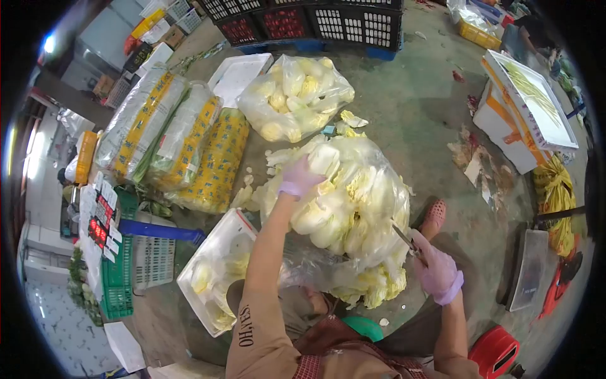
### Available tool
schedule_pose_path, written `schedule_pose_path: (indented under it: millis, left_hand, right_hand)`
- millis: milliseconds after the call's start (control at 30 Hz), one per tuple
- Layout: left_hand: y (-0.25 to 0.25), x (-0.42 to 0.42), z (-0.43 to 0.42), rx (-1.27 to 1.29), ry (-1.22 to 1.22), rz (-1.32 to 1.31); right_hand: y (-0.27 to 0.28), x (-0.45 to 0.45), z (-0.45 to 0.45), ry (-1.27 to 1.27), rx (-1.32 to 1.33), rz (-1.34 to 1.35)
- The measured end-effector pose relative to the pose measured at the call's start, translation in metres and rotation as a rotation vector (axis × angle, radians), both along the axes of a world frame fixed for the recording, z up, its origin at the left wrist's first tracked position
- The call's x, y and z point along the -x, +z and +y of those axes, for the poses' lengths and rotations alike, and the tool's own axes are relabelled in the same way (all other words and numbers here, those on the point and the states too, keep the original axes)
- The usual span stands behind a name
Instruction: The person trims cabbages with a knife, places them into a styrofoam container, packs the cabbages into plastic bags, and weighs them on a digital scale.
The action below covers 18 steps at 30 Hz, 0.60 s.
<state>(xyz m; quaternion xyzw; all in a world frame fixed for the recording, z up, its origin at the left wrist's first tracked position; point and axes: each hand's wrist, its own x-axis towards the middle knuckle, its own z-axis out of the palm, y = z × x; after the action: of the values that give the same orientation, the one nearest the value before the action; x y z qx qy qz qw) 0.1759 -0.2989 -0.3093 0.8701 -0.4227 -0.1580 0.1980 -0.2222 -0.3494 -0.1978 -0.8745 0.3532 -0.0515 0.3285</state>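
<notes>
My left hand (302, 178), in a pale purple glove, grips a napa cabbage (323, 158) at the left side of a large pile. Under and around it, more pale cabbages (372, 180) lie in an opened clear plastic bag (394, 189). My right hand (435, 268), gloved the same way, is closed around a knife (401, 235), its narrow metal blade pointing up and left beside the bag. Loose yellow-green leaves (372, 285) lie below the pile, close to my feet.
Another clear bag of cabbages (293, 95) sits beyond the pile. Wrapped bundles (211, 161) lie to the left, near a white foam box (211, 278) with leaves. Black crates (303, 25) stand at the back. Stacked foam boxes (505, 126) are on the right.
</notes>
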Motion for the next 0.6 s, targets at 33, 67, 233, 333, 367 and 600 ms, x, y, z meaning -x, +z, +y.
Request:
schedule_pose_path:
  millis: [33,67,233,333,367,600]
  left_hand:
    - [0.013,0.007,0.007,0.004,-0.001,-0.003]
    - [0.029,0.017,0.015,0.231,-0.019,0.476]
    - [0.09,0.103,0.076,0.617,-0.041,1.238]
    - [0.06,0.147,0.116,0.587,0.0,1.389]
    - [0.045,0.164,0.131,0.611,0.021,1.519]
    - [0.034,0.261,0.191,0.623,0.045,1.87]
  right_hand:
    - [0.001,-0.001,0.002,0.001,-0.022,0.009]
    - [0.003,-0.003,0.004,-0.002,-0.034,-0.01]
    - [0.012,-0.005,0.013,0.012,-0.16,-0.24]
    - [0.015,-0.005,0.028,-0.12,-0.306,-0.404]
    - [0.018,-0.004,0.034,-0.116,-0.273,-0.367]
    - [0.018,0.028,0.09,0.141,-0.055,-0.328]
